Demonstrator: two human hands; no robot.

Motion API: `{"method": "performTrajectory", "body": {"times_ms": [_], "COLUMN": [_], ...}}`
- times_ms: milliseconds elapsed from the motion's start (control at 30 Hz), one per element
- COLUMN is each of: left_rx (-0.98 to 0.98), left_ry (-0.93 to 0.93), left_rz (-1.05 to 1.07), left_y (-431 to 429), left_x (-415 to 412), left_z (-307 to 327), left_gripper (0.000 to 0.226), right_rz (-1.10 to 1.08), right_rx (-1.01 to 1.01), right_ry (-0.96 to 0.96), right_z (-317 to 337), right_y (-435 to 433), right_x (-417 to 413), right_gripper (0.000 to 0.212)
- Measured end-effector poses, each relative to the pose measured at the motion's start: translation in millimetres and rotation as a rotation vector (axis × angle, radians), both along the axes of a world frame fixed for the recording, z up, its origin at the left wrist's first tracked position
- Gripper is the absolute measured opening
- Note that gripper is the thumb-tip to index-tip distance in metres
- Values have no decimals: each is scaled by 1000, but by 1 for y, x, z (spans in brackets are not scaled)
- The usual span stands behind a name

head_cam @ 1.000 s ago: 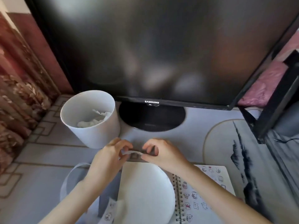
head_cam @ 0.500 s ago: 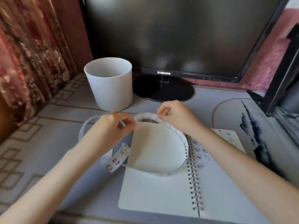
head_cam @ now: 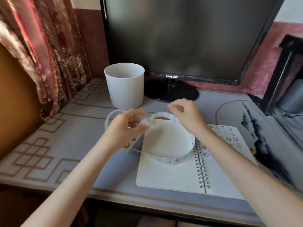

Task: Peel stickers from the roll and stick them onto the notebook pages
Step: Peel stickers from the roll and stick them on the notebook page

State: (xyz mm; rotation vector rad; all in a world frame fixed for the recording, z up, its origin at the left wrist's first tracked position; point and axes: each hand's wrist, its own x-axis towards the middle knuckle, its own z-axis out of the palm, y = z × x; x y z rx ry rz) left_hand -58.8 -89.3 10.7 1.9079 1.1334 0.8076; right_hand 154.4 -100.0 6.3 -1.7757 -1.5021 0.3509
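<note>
head view is showing the left hand (head_cam: 126, 128) pinching a long white paper strip printed with small cartoon stickers (head_cam: 168, 161), gripping it at a crumpled stretch by the far left corner of the open white spiral-bound notebook (head_cam: 164, 176). the strip is curving in a wide arc over the notebook's left page, one tail is hanging below the left hand, and another loop is lying on the grey patterned surface (head_cam: 49, 141) just on the near side of the white cylindrical plastic tub (head_cam: 124, 90). the right hand (head_cam: 185, 117) is hovering over the far side of the arc, fingers curled, thumb and forefinger nearly meeting; i cannot tell whether a sticker is sitting between them. the right page is carrying several stickers. as i judge it, a peeled sticker may be folding onto itself or clinging to a fingertip, and the springy strip may be dragging across the page, since only one pinch is steadying it.
</note>
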Motion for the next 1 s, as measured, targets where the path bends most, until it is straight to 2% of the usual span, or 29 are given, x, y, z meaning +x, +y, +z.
{"method": "performTrajectory", "body": {"times_ms": [100, 200, 500, 667, 800, 1000], "left_rx": [-31, -21, 6, -51, -64, -101], "left_ry": [-216, -354, -366, -334, -304, -306], "left_rz": [15, 13, 1, -46, -81, -151], "left_y": [1, 3, 12, 13, 20, 35], "left_x": [11, 26, 51, 63, 70, 77], "left_z": [4, 3, -7, -7, 3, 7], "left_gripper": [40, 47, 57, 42, 8, 6], "right_rz": [122, 177, 107, 49, 13, -20], "right_rx": [-32, -44, 55, 91, 121, 165], "right_ry": [284, 501, 716, 645, 621, 513], "right_z": [16, 24, 25, 22, 25, 21], "right_y": [-13, -20, -26, -26, -24, -17], "right_x": [-17, -24, -15, -13, -8, 2], "right_gripper": [21, 13, 13, 21, 22, 15]}}
